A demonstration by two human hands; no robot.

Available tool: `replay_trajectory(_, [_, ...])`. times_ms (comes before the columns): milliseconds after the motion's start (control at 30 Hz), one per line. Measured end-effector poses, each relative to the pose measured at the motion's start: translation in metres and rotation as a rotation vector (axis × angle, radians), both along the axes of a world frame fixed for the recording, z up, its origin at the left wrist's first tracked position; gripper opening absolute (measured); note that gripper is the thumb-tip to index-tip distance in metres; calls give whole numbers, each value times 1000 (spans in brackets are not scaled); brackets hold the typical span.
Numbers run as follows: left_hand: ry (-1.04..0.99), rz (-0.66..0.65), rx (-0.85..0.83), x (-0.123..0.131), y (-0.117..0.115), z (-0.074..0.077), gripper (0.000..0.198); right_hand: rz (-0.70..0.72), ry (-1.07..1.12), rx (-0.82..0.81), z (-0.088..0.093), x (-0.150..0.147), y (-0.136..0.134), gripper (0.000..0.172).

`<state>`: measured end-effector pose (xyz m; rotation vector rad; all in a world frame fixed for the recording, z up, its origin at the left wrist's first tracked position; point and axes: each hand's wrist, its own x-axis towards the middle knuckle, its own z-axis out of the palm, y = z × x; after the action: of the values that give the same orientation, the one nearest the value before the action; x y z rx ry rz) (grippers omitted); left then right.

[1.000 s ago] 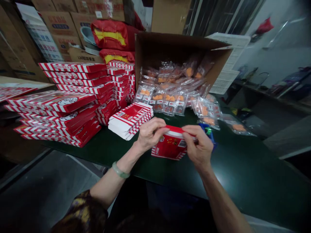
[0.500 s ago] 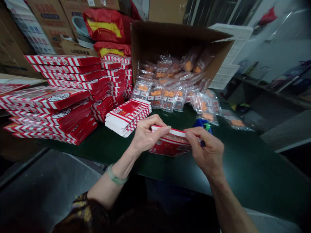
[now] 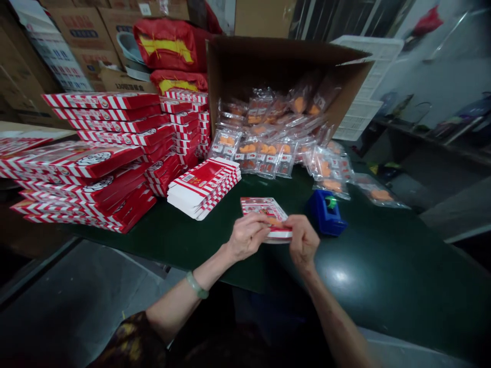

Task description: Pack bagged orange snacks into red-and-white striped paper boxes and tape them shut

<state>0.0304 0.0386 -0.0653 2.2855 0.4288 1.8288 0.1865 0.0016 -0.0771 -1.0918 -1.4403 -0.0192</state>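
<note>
A flat red-and-white printed box (image 3: 264,204) rests on the green table with its printed face up. My left hand (image 3: 248,236) is closed at its near left part, thumb and fingers pinched together at the edge. On the near right corner, my right hand (image 3: 304,243) grips the same box with bent fingers. My fingers hide part of the near edge. A blue tape dispenser (image 3: 326,217) with a green roll stands just right of my right hand. To the left lies a stack of flat red-striped cartons (image 3: 203,179).
Tall piles of red-striped boxes (image 3: 111,153) fill the table's left side. At the back, an open cardboard box (image 3: 245,61) lies on its side, spilling clear packets (image 3: 264,153) with orange pieces. One loose packet (image 3: 379,194) lies at the right.
The box has turned over to show its printed face and come down flatter on the table. My hands have moved closer together, the right one leftward, uncovering the tape dispenser.
</note>
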Motion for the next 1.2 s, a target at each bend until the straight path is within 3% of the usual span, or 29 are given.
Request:
replay_trajectory(67, [-25,86,-80,4,2,-10,24,-40,2,-38,-8,-4,6,32])
replay_trajectory(133, [-72,158,-141,5,5,-3,28,-78,22,-58,2,-8,11,32])
replay_trajectory(200, [-150,231,-265,5,10,22,29,-105,52,-76,30,-10,13,31])
replay_trajectory(267, [-260,268,-487,5,19,56,38,-45,89,-69,66,-9,13,26])
replay_trajectory(333, [-345,200,-696,6,33,85,47,129,74,-36,97,-7,11,14])
replay_trajectory(400, [-358,68,-896,8,46,99,50,271,4,-24,114,-3,10,27])
replay_trajectory(467, [-348,-28,-1037,11,56,95,50,268,-47,-39,112,0,12,36])
replay_trajectory(633, [-422,-163,-1163,12,52,59,42,52,120,-156,73,7,25,14])
replay_trajectory(733, [-475,-200,-1045,9,37,57,33,28,105,-179,73,6,18,4])
replay_trajectory(867, [-477,-137,-651,6,31,77,22,53,15,-9,100,0,4,2])
replay_trajectory(933, [-422,-122,-520,5,34,79,20,66,-10,-74,109,-2,4,5])
replay_trajectory(1067, [-400,-100,-545,5,38,61,24,81,-11,-290,109,-1,14,9])
replay_trajectory(1200, [-394,-115,-518,10,37,45,33,145,23,-319,103,7,24,12])
